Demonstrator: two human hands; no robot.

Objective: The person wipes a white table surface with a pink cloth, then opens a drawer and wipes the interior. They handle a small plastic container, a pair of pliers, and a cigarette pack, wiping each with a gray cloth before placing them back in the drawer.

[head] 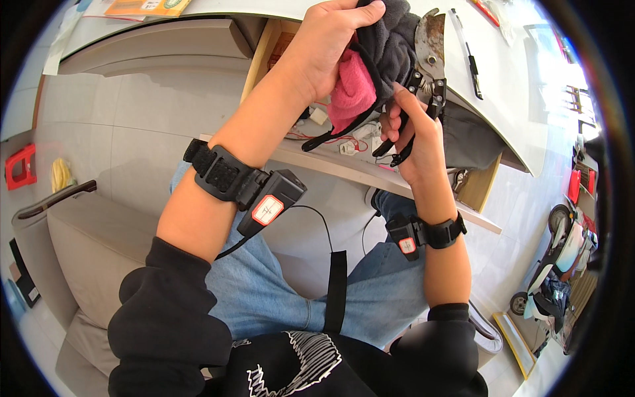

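My left hand (333,47) grips a bundle of dark grey fleece fabric (392,52) with black edging, its thumb pressed on top. Pink plush cloth (353,89) bulges from the bundle below that hand. A black strap end hangs beneath it. In my right hand (421,119) are pruning shears (430,49) with a rusty blade, a coil spring and black handles. The blade points away from me, beside the fleece. The right fingers lie close under the fabric; whether they also touch it I cannot tell. Both hands are over an open drawer (347,171).
White plugs (349,147) and red wires lie in the drawer. On the white table (488,116) are a black pen (474,72) and an orange booklet (144,7). Around me stand a grey chair (99,228), a red stool (21,166) and a scooter (558,258). Wrist-worn devices trail cables.
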